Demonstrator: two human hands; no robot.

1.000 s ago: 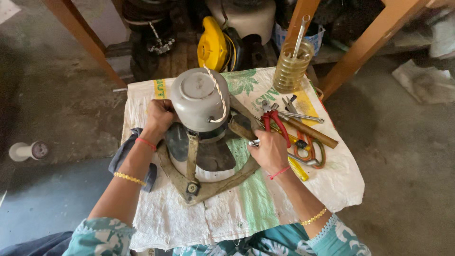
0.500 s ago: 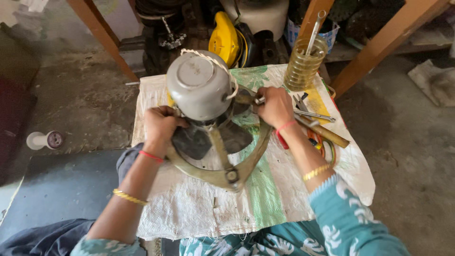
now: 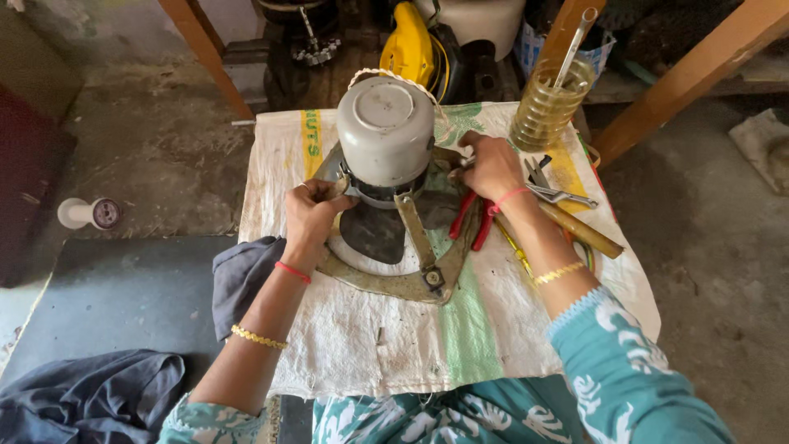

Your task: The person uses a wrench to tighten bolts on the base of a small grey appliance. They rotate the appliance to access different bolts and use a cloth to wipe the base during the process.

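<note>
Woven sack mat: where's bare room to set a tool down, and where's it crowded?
Free: the near strip of the woven sack mat, between the metal frame and the person's lap, and the mat's left edge beside the left hand. Crowded: the right side, where red-handled pliers, wooden-handled tool and amber jar sit by the right hand. The grey motor housing fills the centre.

Two hands, the left hand (image 3: pixel 311 215) and the right hand (image 3: pixel 491 164), touch one grey motor (image 3: pixel 385 130) on one metal frame (image 3: pixel 394 284). Beside the right hand lie one pair of red pliers (image 3: pixel 470 220), one wooden handle (image 3: pixel 580 230) and one glass jar (image 3: pixel 549 103). Left of the left hand sits one white spool (image 3: pixel 89 213).
</note>
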